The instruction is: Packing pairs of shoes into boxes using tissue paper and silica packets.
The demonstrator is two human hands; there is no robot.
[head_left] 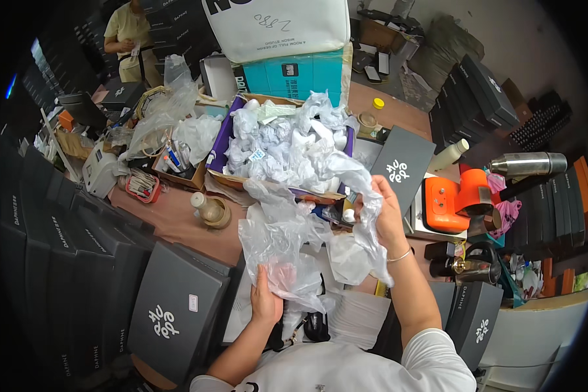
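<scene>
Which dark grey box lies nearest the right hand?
The flat dark grey box just beyond the right hand, tilted beside the cardboard carton of crumpled bags; the others are stacked further off.

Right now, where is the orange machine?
In the head view, the orange machine sits on the table to the person's right, just beyond the right hand, below a steel flask.

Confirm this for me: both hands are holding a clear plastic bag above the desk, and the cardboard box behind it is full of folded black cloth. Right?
Not quite. The left hand and right hand do hold the clear plastic bag, but the cardboard box behind it is full of crumpled white wrapping, not folded black cloth. The head view shows this.
</scene>
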